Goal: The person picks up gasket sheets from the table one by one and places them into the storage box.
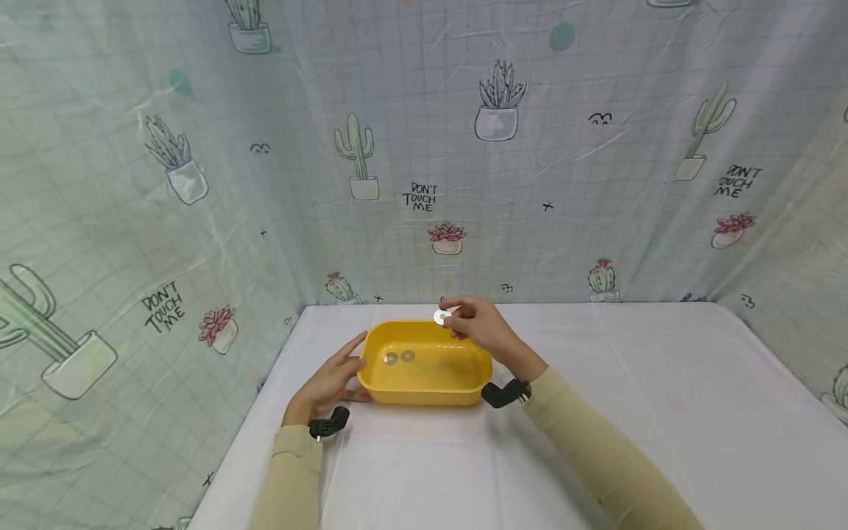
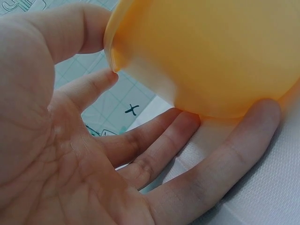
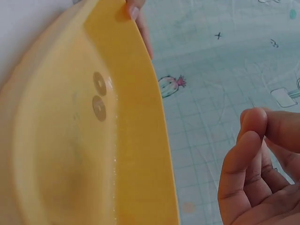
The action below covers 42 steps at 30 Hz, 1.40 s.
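Note:
A yellow plastic basin point(image 1: 424, 398) rests on the white table. My left hand point(image 1: 328, 384) grips its left end, thumb at the rim and fingertips against the lower wall point(image 2: 206, 70) in the left wrist view. Over the far rim, my right hand point(image 1: 489, 326) pinches a silver flat washer point(image 1: 439, 316) between thumb and fingertips. Its hole shows in the head view; the right wrist view barely shows it above the fingertips. Two more washers, a left one point(image 1: 390, 358) and a right one point(image 1: 407, 356), lie side by side on the basin's floor, towards its left end.
The white tablecloth point(image 1: 662, 390) extends around the basin, widest to the right. Behind and at both sides hangs a curtain point(image 1: 411, 147) printed with cacti. A black wrist camera point(image 1: 329, 423) sits on the left wrist, another black camera point(image 1: 503, 394) on the right.

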Tool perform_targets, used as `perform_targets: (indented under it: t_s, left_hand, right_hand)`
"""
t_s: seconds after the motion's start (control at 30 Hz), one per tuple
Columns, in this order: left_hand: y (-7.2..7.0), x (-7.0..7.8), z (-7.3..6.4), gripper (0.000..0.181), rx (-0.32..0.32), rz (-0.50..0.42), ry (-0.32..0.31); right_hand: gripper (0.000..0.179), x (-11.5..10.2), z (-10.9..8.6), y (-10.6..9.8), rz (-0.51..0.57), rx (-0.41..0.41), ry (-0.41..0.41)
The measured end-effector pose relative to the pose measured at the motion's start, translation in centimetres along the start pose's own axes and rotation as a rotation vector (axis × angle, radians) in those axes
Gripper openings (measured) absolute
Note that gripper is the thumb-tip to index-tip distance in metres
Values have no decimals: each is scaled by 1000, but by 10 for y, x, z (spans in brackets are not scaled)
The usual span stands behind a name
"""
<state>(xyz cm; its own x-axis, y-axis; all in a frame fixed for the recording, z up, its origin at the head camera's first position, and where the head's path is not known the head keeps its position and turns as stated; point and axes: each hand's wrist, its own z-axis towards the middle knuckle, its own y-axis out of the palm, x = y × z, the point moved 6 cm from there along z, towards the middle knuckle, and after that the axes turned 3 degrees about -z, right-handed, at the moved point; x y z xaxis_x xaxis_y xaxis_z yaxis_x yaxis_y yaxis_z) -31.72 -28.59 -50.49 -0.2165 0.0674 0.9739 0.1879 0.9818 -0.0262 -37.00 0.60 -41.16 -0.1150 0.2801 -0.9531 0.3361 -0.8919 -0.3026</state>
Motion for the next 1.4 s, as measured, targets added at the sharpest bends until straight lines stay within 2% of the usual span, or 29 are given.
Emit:
perform_targets:
  t_s: [0.27,0.5,0.77,1.2,1.4]
  left_hand:
    - [-2,0,-1,62,-4,9,8]
    - [-1,-2,-1,62,-3,6,9]
    - [-1,-4,0,62,5,7,9]
    - [0,-3,-1,62,27,3,2]
    - [-1,0,-1,62,16,6,14]
  right_hand:
    - [28,0,23,7,-37,-81,13]
    - [26,4,39,17,-61,-191,-22]
    - [30,8,48,27,-108,-290,-61]
    - [29,26,60,42,-176,-398,-61]
    - [29,27,62,46,-225,-414,-101]
